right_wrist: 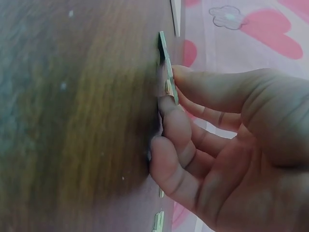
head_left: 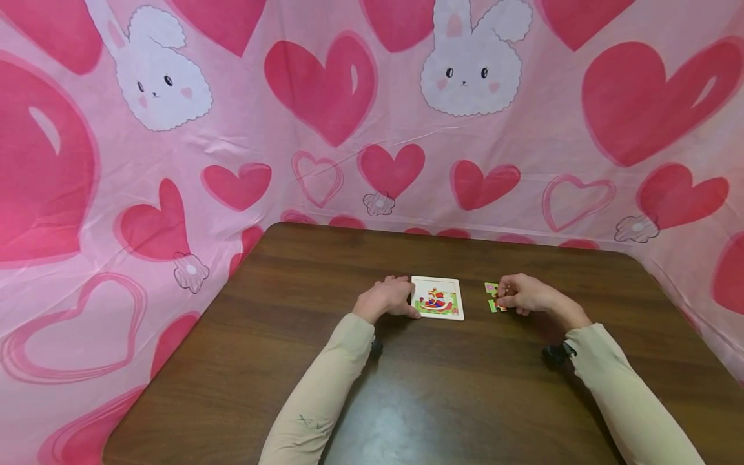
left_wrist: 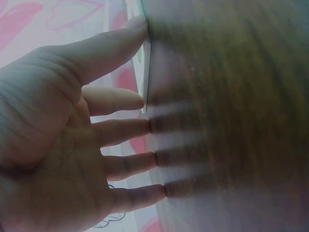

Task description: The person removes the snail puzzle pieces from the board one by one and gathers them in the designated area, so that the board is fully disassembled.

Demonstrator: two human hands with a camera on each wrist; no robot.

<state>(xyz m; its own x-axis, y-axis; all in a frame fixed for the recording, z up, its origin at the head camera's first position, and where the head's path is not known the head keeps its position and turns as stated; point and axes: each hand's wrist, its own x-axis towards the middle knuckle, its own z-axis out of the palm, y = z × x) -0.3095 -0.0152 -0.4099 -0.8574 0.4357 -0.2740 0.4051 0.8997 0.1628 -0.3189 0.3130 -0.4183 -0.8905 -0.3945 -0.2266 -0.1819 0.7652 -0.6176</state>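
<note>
A flat jigsaw puzzle in a white frame lies on the table, with a colourful partial picture and a pale bare area at its top. Beside its left edge is my left hand. The thumb and index finger touch the frame there, and the fingers extend nearly straight with tips against the tabletop. To the right of the frame, my right hand pinches a thin puzzle piece between thumb and fingers, tilted off the table. Green and pink puzzle pieces show beside that hand, partly hidden by its fingers.
A dark brown wooden table spreads under both arms. Pink cloth with hearts and rabbits hangs behind and at the sides of it. Another piece lies on the table at the bottom of the right wrist view.
</note>
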